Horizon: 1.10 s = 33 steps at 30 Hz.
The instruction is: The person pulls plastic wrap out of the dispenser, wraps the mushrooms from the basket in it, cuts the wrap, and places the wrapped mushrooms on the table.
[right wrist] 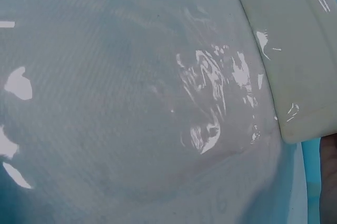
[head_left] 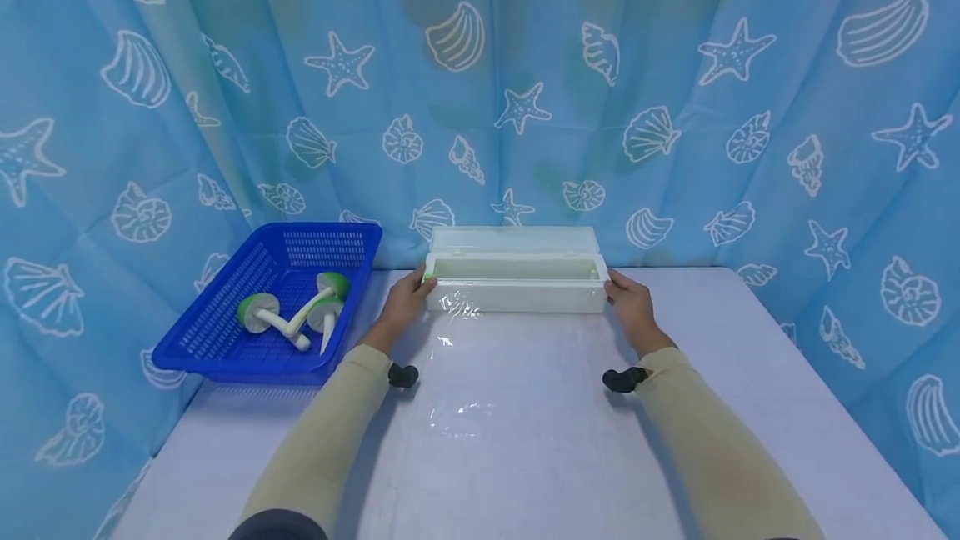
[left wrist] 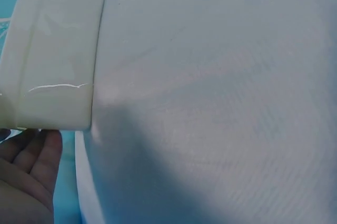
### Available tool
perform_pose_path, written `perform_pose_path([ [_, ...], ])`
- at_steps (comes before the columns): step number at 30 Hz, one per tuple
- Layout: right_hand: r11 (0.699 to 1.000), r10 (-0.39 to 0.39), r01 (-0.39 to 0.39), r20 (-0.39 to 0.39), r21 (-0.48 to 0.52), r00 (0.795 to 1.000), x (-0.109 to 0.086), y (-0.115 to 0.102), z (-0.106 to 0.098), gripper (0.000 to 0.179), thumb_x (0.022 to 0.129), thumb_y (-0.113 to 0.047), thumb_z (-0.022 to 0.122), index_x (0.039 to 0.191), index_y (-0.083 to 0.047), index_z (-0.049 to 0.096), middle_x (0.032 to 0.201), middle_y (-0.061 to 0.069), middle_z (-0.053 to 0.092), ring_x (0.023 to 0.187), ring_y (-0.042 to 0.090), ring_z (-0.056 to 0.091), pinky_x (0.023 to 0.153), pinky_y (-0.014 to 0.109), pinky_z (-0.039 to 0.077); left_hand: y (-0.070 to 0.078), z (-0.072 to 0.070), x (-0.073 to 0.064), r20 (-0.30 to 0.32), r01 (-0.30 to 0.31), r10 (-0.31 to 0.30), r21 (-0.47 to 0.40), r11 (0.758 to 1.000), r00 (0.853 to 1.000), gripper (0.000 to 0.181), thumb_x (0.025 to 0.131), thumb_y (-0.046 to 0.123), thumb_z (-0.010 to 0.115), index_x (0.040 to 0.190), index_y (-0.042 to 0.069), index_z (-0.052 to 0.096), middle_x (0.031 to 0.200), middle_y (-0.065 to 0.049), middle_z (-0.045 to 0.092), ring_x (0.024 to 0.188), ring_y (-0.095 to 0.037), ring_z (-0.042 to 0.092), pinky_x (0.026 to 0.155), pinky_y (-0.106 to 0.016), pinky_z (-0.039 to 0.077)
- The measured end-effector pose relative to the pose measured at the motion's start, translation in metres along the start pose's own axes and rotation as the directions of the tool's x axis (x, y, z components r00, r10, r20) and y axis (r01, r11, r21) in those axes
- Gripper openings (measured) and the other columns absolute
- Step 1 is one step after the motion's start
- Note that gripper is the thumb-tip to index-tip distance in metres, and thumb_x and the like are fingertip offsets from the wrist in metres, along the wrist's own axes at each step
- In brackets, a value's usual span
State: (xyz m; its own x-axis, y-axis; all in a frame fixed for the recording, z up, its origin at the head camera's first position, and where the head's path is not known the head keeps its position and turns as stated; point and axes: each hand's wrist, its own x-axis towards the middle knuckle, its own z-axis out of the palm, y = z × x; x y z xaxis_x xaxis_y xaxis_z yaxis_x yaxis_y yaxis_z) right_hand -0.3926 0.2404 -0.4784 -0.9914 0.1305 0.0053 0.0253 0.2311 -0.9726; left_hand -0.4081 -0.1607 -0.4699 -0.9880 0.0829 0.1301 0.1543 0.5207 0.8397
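Observation:
A long white box (head_left: 517, 298) lies crosswise near the table's far edge, its clear lid (head_left: 517, 240) raised along the back. My left hand (head_left: 405, 305) grips its left end, thumb by the front corner, where a small green spot shows. At the right end, my right hand (head_left: 632, 308) holds the box the same way. The left wrist view has the fingertips of the left hand (left wrist: 32, 169) against the end of the box (left wrist: 58, 66). Only a sliver of the right hand (right wrist: 329, 182) appears in the right wrist view, below the box corner (right wrist: 305, 77).
Left of the box stands a blue plastic basket (head_left: 217, 361) with slotted walls. In it lie several mushroom-shaped pieces (head_left: 258, 311) with green caps and white stems. A glossy clear sheet covers the white table (head_left: 517, 457). A blue shell-patterned curtain (head_left: 480, 90) hangs behind.

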Motion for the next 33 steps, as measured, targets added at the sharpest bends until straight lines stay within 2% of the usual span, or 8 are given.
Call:
perform_pose_path([
  [3, 1.0, 0.007, -0.007, 0.017, -0.011, 1.0, 0.001, -0.003, 0.001, 0.048, 0.106, -0.02, 0.043, 0.15, -0.005, 0.033, 0.154, 0.011, 0.033, 0.139, 0.027, 0.032, 0.108, 0.041, 0.033, -0.002, -0.003, -0.001, 0.003, -0.013, 0.013, 0.011, 1.0, 1.0, 0.058, 0.104, 0.03, 0.047, 0.152, 0.004, 0.028, 0.151, -0.017, 0.035, 0.139, -0.033, 0.032, 0.11, -0.046, 0.028],
  [9, 0.994, -0.045, 0.054, 0.092, -0.097, 0.995, 0.001, -0.003, -0.004, 0.05, 0.105, -0.019, 0.045, 0.15, -0.002, 0.032, 0.151, 0.018, 0.035, 0.135, 0.032, 0.038, 0.105, 0.046, 0.037, 0.0, -0.01, -0.01, -0.063, -0.046, 0.048, 0.026, 0.999, 0.997, 0.044, 0.106, 0.021, 0.042, 0.143, -0.003, 0.04, 0.134, -0.027, 0.052, 0.116, -0.039, 0.057, 0.095, -0.048, 0.046],
  [12, 0.987, -0.059, 0.072, 0.096, -0.144, 0.994, 0.001, 0.001, -0.009, 0.049, 0.105, -0.019, 0.045, 0.149, -0.002, 0.034, 0.149, 0.019, 0.038, 0.133, 0.033, 0.041, 0.102, 0.046, 0.04, 0.01, -0.014, -0.015, -0.101, -0.023, 0.025, 0.027, 0.999, 0.995, 0.041, 0.106, 0.02, 0.04, 0.139, -0.005, 0.044, 0.129, -0.028, 0.055, 0.106, -0.039, 0.061, 0.088, -0.048, 0.05],
  [17, 0.986, -0.05, 0.054, 0.028, -0.159, 0.998, -0.001, 0.005, -0.014, 0.044, 0.105, -0.018, 0.043, 0.146, -0.001, 0.039, 0.143, 0.02, 0.045, 0.126, 0.035, 0.048, 0.099, 0.046, 0.044, 0.035, -0.025, -0.017, -0.117, 0.004, 0.003, 0.059, 0.998, 0.993, 0.042, 0.106, 0.027, 0.04, 0.136, -0.002, 0.047, 0.122, -0.023, 0.06, 0.102, -0.035, 0.064, 0.084, -0.045, 0.051],
  [23, 0.985, -0.033, 0.027, -0.029, -0.17, 0.999, -0.004, 0.001, -0.016, 0.041, 0.105, -0.018, 0.041, 0.142, -0.001, 0.044, 0.137, 0.019, 0.049, 0.121, 0.034, 0.051, 0.098, 0.045, 0.044, 0.065, -0.054, -0.02, -0.081, -0.005, 0.012, 0.084, 0.996, 0.997, 0.044, 0.106, 0.034, 0.039, 0.134, 0.002, 0.05, 0.109, -0.018, 0.067, 0.092, -0.029, 0.067, 0.079, -0.042, 0.052],
  [26, 0.983, -0.039, 0.031, -0.041, -0.182, 0.998, -0.003, -0.003, -0.017, 0.04, 0.106, -0.02, 0.041, 0.141, -0.001, 0.046, 0.135, 0.02, 0.051, 0.119, 0.034, 0.052, 0.098, 0.045, 0.045, 0.073, -0.069, -0.023, -0.076, 0.0, 0.007, 0.087, 0.996, 0.997, 0.043, 0.106, 0.033, 0.039, 0.135, 0.002, 0.05, 0.107, -0.019, 0.067, 0.09, -0.028, 0.067, 0.079, -0.041, 0.053],
  [29, 0.982, -0.055, 0.045, -0.052, -0.181, 0.997, -0.001, -0.006, -0.017, 0.039, 0.105, -0.02, 0.041, 0.138, 0.001, 0.049, 0.132, 0.02, 0.053, 0.117, 0.034, 0.054, 0.097, 0.044, 0.046, 0.072, -0.083, -0.026, -0.068, -0.001, 0.006, 0.082, 0.997, 0.998, 0.044, 0.106, 0.032, 0.041, 0.136, 0.0, 0.049, 0.107, -0.02, 0.066, 0.091, -0.03, 0.067, 0.082, -0.041, 0.053],
  [33, 0.982, -0.075, 0.062, -0.069, -0.178, 0.995, -0.001, -0.007, -0.016, 0.038, 0.105, -0.021, 0.043, 0.135, 0.002, 0.051, 0.129, 0.02, 0.054, 0.115, 0.034, 0.055, 0.095, 0.043, 0.047, 0.059, -0.104, -0.027, -0.031, 0.008, -0.005, 0.111, 0.994, 0.999, 0.047, 0.106, 0.034, 0.04, 0.136, -0.001, 0.047, 0.11, -0.02, 0.065, 0.097, -0.034, 0.066, 0.085, -0.044, 0.052],
])
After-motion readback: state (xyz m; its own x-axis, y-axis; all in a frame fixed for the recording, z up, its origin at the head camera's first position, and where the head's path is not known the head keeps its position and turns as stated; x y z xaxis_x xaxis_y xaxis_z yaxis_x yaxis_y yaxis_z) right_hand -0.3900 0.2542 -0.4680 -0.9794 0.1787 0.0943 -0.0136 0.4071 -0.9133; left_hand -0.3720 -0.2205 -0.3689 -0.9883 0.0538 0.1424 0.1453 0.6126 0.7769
